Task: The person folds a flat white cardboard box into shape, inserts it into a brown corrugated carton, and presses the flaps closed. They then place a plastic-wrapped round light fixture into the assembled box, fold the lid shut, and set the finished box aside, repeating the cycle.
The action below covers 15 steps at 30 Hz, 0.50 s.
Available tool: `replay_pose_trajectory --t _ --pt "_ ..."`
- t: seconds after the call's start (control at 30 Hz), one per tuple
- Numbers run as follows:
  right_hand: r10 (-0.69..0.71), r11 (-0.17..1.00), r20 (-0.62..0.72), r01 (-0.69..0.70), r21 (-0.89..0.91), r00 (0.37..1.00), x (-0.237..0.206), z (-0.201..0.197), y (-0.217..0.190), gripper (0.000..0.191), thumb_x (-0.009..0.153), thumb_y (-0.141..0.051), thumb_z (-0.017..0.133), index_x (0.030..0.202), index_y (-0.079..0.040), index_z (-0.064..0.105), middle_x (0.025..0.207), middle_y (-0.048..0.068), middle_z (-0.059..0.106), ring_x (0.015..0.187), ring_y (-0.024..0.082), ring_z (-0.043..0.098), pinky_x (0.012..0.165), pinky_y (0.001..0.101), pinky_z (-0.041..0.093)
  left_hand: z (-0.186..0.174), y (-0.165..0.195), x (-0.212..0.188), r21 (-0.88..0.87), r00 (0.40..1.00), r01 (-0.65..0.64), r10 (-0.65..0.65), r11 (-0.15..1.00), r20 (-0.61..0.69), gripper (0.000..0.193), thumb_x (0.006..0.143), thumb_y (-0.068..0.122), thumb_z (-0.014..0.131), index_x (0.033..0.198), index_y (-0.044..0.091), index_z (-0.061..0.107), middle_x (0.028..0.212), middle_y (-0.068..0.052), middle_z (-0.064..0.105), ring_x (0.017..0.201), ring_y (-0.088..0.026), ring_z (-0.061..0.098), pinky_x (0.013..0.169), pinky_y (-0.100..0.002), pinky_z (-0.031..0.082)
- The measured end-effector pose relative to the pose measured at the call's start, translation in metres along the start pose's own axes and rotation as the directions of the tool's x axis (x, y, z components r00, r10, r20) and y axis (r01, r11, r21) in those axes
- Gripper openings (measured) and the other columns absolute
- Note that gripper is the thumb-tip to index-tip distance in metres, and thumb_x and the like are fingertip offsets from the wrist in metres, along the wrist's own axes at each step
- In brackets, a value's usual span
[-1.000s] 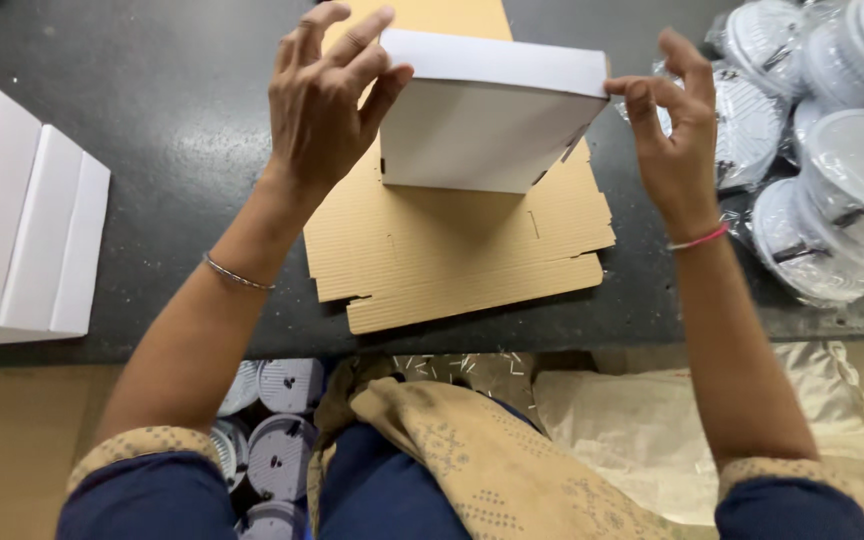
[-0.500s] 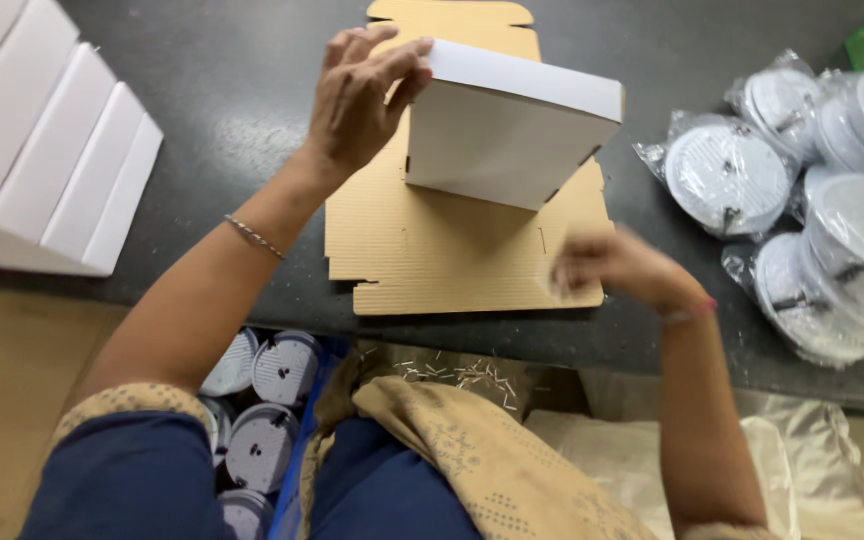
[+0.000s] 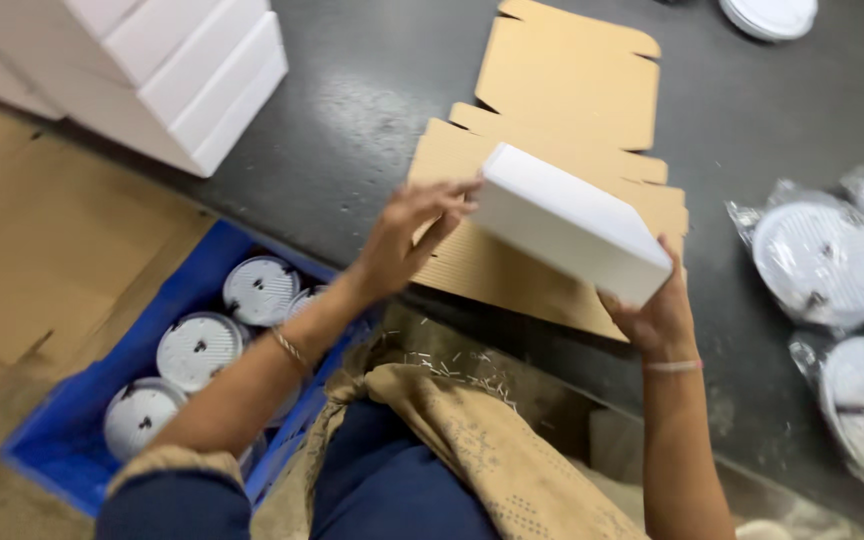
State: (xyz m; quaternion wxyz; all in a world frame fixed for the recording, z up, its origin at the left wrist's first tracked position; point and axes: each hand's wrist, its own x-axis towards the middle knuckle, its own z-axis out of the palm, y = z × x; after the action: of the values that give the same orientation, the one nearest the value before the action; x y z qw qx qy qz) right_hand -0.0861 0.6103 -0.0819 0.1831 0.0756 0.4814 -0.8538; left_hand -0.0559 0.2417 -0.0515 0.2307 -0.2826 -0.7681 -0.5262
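- The dark desk (image 3: 352,130) carries everything; half a second ago the view sat squarely over it, and now it has swung left and down, so the floor on the near left shows as well
- A stack of white boxes (image 3: 182,70) stands at the far left of the desk, closed and side by side, well apart from both hands
- Flat brown cardboard sheets (image 3: 562,90) lie in a loose pile at the middle of the desk, directly under the box in hand
- A blue crate (image 3: 167,310) sits on the floor at the near left, holding round white ribbed parts (image 3: 197,350)
- More round white discs in clear bags (image 3: 817,265) lie on the right of the desk, apart from the hands
- The white box (image 3: 567,220) is lifted above the cardboard, tilted with its right end lower; a moment ago only one hand held it, now both do, which suggests the box is closed up and being carried or turned
- The left hand (image 3: 412,235) has its grip spread against the left end of the box, fingertips touching it
- The right hand (image 3: 657,315), which was free half a second ago, is now under the near right corner, its grip clamped on the box from below
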Motion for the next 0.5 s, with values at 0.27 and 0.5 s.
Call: replay_pose_trajectory --t 0.27,0.5 --pt "-0.125 0.971 0.007 0.124 -0.202 0.992 -0.003 0.060 0.036 0.070 0.091 -0.027 0.049 0.154 -0.001 0.035 0.150 0.012 0.049 0.137 0.026 0.048 0.111 0.0415 0.044 0.001 -0.059 -0.062 -0.927 0.579 0.345 -0.811 0.149 0.085 0.034 0.106 0.027 0.058 0.125 0.002 0.070 0.109 -0.006 0.075 0.092 -0.011 0.070 0.082 -0.029 0.056" --pt "-0.065 0.960 -0.098 0.035 -0.279 0.993 0.054 0.093 0.039 0.064 0.092 -0.031 0.050 0.148 -0.002 0.046 0.142 0.017 0.055 0.130 0.032 0.053 0.105 0.0462 0.046 -0.075 -0.045 -0.065 -0.976 0.629 0.192 -0.776 0.101 0.044 0.025 0.100 0.026 0.068 0.111 0.005 0.074 0.097 -0.004 0.077 0.084 -0.012 0.074 0.076 -0.028 0.062"
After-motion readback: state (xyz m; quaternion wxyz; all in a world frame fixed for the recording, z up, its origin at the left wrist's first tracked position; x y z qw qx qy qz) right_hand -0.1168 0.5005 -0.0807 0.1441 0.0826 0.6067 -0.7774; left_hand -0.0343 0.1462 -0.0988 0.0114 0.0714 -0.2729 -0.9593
